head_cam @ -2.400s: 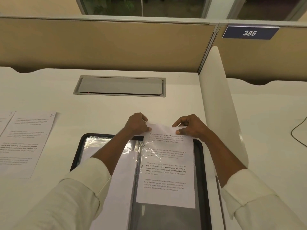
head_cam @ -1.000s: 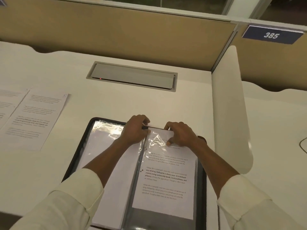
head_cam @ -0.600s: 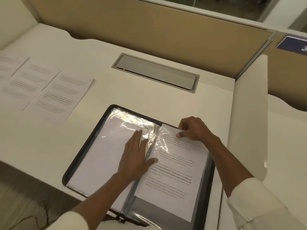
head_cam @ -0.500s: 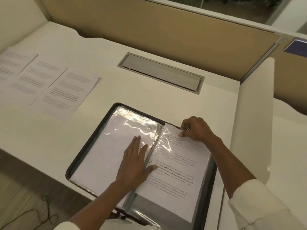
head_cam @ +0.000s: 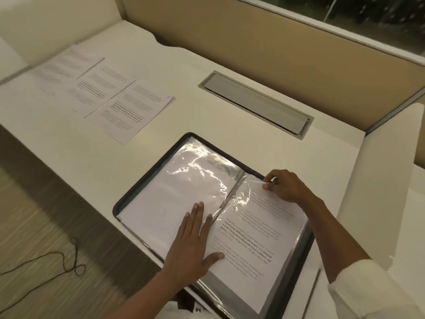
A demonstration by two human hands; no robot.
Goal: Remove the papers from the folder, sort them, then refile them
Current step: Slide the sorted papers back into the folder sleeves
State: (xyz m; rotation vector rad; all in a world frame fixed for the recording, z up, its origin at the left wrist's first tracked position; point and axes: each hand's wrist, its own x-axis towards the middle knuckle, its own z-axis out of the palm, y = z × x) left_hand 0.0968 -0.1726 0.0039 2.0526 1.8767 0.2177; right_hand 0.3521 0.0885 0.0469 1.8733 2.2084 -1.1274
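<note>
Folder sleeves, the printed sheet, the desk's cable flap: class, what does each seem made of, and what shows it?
Folder sleeves: clear glossy plastic, by the wrinkled glare. Printed sheet: matte white paper, black text. Cable flap: probably brushed metal, given its dull grey sheen; painted plastic possible.

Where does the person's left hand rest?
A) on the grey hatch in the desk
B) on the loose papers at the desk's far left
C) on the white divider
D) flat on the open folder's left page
D: the left hand lies flat, fingers straight, on the left page of the folder; the right hand pinches the printed sheet.
</note>
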